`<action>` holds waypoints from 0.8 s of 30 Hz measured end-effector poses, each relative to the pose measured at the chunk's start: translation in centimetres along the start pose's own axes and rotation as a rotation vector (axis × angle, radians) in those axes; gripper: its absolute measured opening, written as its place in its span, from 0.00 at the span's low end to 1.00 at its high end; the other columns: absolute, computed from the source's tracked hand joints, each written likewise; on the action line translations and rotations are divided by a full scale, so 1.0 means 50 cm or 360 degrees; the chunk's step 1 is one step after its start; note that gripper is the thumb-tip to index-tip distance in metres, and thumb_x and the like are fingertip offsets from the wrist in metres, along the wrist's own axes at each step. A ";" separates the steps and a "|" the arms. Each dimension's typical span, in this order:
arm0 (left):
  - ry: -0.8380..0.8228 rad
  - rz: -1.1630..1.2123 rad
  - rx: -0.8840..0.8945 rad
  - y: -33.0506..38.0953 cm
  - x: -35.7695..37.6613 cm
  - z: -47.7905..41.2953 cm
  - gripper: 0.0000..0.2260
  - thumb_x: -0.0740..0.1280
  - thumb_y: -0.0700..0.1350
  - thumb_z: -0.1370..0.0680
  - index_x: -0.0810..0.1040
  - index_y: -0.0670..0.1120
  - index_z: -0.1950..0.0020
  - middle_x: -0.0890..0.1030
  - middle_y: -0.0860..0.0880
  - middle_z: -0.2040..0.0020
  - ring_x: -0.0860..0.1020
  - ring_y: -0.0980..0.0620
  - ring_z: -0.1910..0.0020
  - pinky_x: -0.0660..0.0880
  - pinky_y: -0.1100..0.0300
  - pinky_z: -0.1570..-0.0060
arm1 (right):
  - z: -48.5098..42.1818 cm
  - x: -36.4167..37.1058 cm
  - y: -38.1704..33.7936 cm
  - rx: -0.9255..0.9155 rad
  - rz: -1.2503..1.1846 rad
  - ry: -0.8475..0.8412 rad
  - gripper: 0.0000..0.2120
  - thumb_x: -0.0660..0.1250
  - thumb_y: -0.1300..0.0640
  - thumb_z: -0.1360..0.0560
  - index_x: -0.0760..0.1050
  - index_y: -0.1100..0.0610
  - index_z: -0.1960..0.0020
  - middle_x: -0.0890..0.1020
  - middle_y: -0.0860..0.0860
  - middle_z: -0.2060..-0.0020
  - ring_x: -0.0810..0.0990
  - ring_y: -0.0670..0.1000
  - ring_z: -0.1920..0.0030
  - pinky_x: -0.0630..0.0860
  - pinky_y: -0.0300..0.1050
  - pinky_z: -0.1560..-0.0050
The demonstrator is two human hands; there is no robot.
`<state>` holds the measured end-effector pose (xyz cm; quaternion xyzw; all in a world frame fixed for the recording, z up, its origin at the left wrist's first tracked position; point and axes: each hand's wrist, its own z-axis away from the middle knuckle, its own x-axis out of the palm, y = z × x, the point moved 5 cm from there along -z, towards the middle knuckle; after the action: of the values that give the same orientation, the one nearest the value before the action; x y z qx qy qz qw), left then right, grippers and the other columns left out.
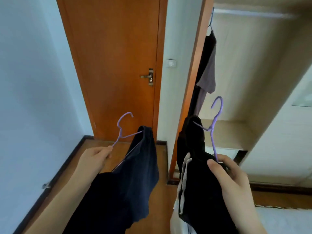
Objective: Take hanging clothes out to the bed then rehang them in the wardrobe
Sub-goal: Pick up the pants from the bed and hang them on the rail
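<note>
While wardrobe (253,81) open: two hands, two hangers.

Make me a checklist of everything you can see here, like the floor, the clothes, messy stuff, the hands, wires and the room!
Surface: wooden floor, partly hidden by the clothes.
Job's things: dark blue garment on a purple hanger; black garment on a second purple hanger; dark and grey clothes hang on the wardrobe rail.
Clutter: nothing seen.
Hands: left hand pinches the first hanger's end; right hand grips the second hanger with the black garment.
Cables: nothing seen.
Surroundings: shut wooden door with a metal handle, wall switch, open wardrobe with a shelf.
</note>
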<state>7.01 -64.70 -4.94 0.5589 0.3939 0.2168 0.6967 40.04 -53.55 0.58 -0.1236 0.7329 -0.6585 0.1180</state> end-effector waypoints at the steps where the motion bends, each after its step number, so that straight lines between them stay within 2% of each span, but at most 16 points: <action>1: 0.0021 -0.0048 0.0014 -0.008 -0.014 -0.036 0.18 0.65 0.51 0.23 0.73 0.46 0.72 0.66 0.51 0.79 0.63 0.50 0.75 0.58 0.59 0.69 | -0.032 0.038 0.014 0.0013 -0.0003 0.0001 0.05 0.66 0.62 0.23 0.78 0.61 0.56 0.80 0.52 0.71 0.79 0.46 0.69 0.72 0.30 0.70; 5: -0.0025 -0.0119 0.0027 -0.024 -0.038 -0.192 0.17 0.64 0.50 0.22 0.73 0.45 0.70 0.66 0.51 0.79 0.63 0.50 0.75 0.58 0.58 0.68 | -0.160 0.168 0.059 0.0060 -0.0053 0.0063 0.08 0.66 0.60 0.23 0.74 0.62 0.60 0.73 0.49 0.74 0.72 0.44 0.73 0.67 0.31 0.72; 10: -0.0238 -0.0173 0.0089 0.007 0.006 -0.365 0.17 0.63 0.45 0.24 0.70 0.48 0.74 0.68 0.47 0.76 0.66 0.50 0.73 0.61 0.56 0.65 | -0.289 0.232 0.081 0.0113 -0.0072 0.0301 0.09 0.66 0.59 0.22 0.75 0.61 0.60 0.71 0.50 0.72 0.71 0.46 0.71 0.66 0.33 0.72; 12: -0.0363 -0.0121 0.0097 0.019 0.049 -0.421 0.15 0.63 0.46 0.25 0.70 0.48 0.72 0.64 0.47 0.76 0.62 0.51 0.75 0.58 0.58 0.68 | -0.332 0.225 0.093 0.0147 -0.0046 0.0431 0.09 0.66 0.58 0.23 0.75 0.59 0.60 0.70 0.50 0.72 0.70 0.46 0.70 0.66 0.35 0.70; 16: -0.0597 -0.0094 0.0080 0.028 0.163 -0.523 0.17 0.61 0.43 0.22 0.67 0.46 0.72 0.60 0.48 0.77 0.56 0.52 0.77 0.52 0.60 0.71 | -0.420 0.181 0.126 0.0203 0.0013 0.0634 0.10 0.66 0.56 0.23 0.75 0.60 0.60 0.69 0.54 0.68 0.68 0.52 0.66 0.63 0.46 0.61; 20: -0.0767 -0.0190 0.0181 0.067 0.286 -0.590 0.17 0.60 0.43 0.21 0.68 0.42 0.70 0.60 0.48 0.76 0.57 0.51 0.77 0.53 0.58 0.70 | -0.521 0.115 0.159 0.0293 -0.0037 0.0799 0.09 0.67 0.56 0.23 0.78 0.57 0.61 0.74 0.53 0.69 0.73 0.51 0.65 0.67 0.46 0.61; 24: -0.0914 -0.0243 0.0257 0.137 0.409 -0.646 0.18 0.60 0.44 0.20 0.68 0.46 0.70 0.60 0.47 0.75 0.58 0.53 0.78 0.55 0.57 0.69 | -0.615 0.043 0.185 0.0340 -0.0035 0.0829 0.10 0.67 0.56 0.23 0.77 0.62 0.58 0.73 0.59 0.66 0.71 0.55 0.64 0.65 0.48 0.60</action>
<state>-5.43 -27.95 -6.81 0.6197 0.2376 -0.0349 0.7472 27.44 -24.56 -5.40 0.0550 0.6636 -0.7428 -0.0690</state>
